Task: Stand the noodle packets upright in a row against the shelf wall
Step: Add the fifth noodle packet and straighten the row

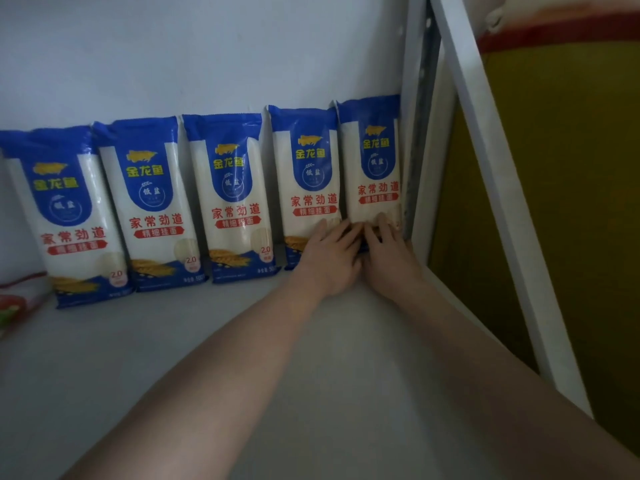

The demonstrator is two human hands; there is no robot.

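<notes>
Five blue-and-white noodle packets (235, 199) stand upright, edge to edge, against the shelf wall (173, 57). Left hand (329, 258) and right hand (389, 252), fingers flat and extended, press the rightmost packet (375, 157), which touches the corner post (414, 116). Shelf floor (173, 341) in front lies open.

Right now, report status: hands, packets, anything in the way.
Left hand and right hand flat against the bottom of the rightmost packet, beside the shelf post. Five noodle packets upright against the wall. Nothing in the way.
</notes>
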